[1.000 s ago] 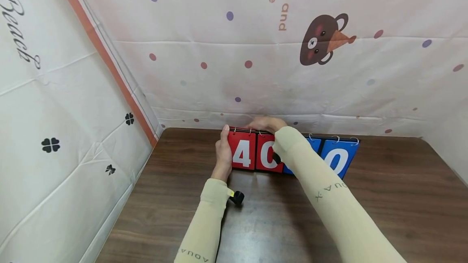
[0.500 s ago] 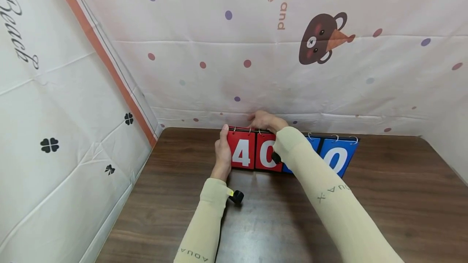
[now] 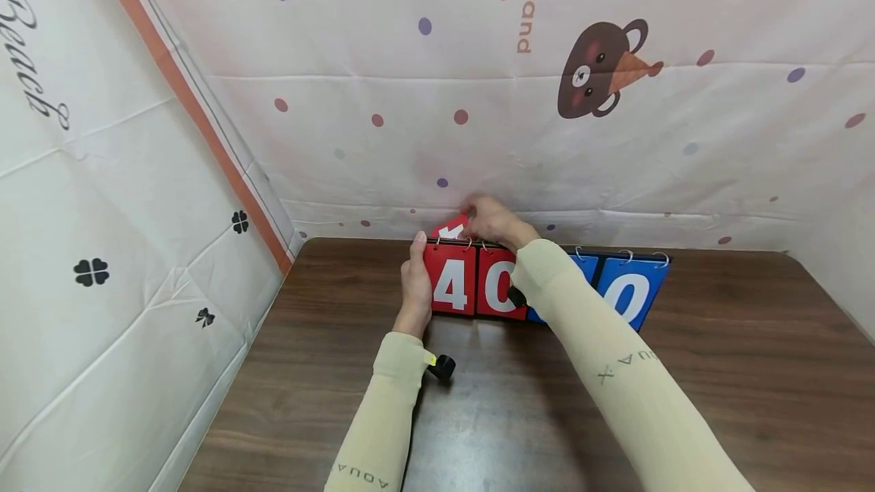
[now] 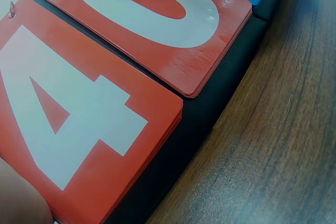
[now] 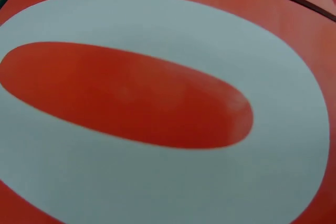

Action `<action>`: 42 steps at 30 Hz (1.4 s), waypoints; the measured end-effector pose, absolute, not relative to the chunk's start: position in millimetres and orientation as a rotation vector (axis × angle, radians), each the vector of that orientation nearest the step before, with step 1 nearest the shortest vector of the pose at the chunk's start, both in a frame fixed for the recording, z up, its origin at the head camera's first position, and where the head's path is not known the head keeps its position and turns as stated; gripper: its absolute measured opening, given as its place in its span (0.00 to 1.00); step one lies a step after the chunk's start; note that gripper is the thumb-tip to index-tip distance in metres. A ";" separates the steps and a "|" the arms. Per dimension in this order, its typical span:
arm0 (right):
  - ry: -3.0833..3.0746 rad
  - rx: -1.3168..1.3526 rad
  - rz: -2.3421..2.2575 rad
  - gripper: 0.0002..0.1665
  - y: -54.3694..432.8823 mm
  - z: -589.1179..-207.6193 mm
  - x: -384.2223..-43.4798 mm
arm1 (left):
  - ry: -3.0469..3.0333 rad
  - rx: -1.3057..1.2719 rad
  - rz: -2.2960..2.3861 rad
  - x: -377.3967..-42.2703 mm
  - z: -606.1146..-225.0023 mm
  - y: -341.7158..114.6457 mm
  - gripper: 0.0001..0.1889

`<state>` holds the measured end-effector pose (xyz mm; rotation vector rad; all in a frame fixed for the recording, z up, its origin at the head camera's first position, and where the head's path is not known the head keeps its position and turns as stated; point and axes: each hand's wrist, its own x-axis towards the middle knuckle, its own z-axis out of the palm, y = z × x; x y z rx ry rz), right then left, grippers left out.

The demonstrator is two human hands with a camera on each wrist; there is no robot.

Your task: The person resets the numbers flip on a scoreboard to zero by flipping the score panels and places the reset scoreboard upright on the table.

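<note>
A flip scoreboard (image 3: 476, 310) stands on the table, with red number cards at left and blue ones at right on metal rings. Its first red card shows a 4 (image 3: 451, 291), the second a 0 (image 5: 126, 95). My left hand (image 3: 414, 287) grips the board's left edge, thumb up at the top corner; a finger (image 4: 21, 195) shows beside the 4 in the left wrist view. Behind the top edge, my right hand (image 3: 491, 220) pinches a red card (image 3: 449, 229) with a white figure, partly raised above the rings. The right forearm covers part of the first blue card.
The brown wooden table (image 3: 492, 416) runs up to a printed white cloth backdrop (image 3: 383, 158) close behind the scoreboard. Another cloth (image 3: 137, 264) hangs along the left side. The last blue card (image 3: 629, 291) shows a 0.
My right hand has risen slightly behind the scoreboard, and a red card now shows lifted above its top edge. The left hand keeps its grip on the left edge.
</note>
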<state>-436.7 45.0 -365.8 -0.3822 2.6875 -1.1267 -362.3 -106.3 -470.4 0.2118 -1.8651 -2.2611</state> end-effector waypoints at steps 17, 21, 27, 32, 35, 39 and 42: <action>2.940 -0.698 -1.137 0.13 53.4 -354.0 -420.0 | -1.835 0.161 -2.291 -363.0 -467.9 -100.9 0.36; 2.944 -0.725 -1.329 0.13 53.5 -353.2 -412.4 | -1.831 0.170 -2.287 -363.6 -468.9 -101.7 0.36; 2.883 -0.777 -1.663 0.14 58.6 -342.3 -395.1 | -1.826 0.171 -2.278 -364.3 -470.2 -103.2 0.34; 2.796 -0.849 -1.877 0.13 63.6 -325.6 -380.5 | -1.830 0.156 -2.275 -364.4 -470.6 -104.2 0.33; 2.771 -0.902 -1.907 0.12 63.5 -318.6 -369.7 | -1.830 0.154 -2.283 -364.1 -470.3 -104.9 0.34; 2.792 -0.988 -1.838 0.11 60.6 -314.7 -353.7 | -1.823 0.165 -2.282 -363.6 -469.5 -105.6 0.34; 2.796 -1.059 -1.765 0.13 58.6 -315.0 -341.6 | -1.813 0.188 -2.267 -363.7 -469.1 -106.4 0.35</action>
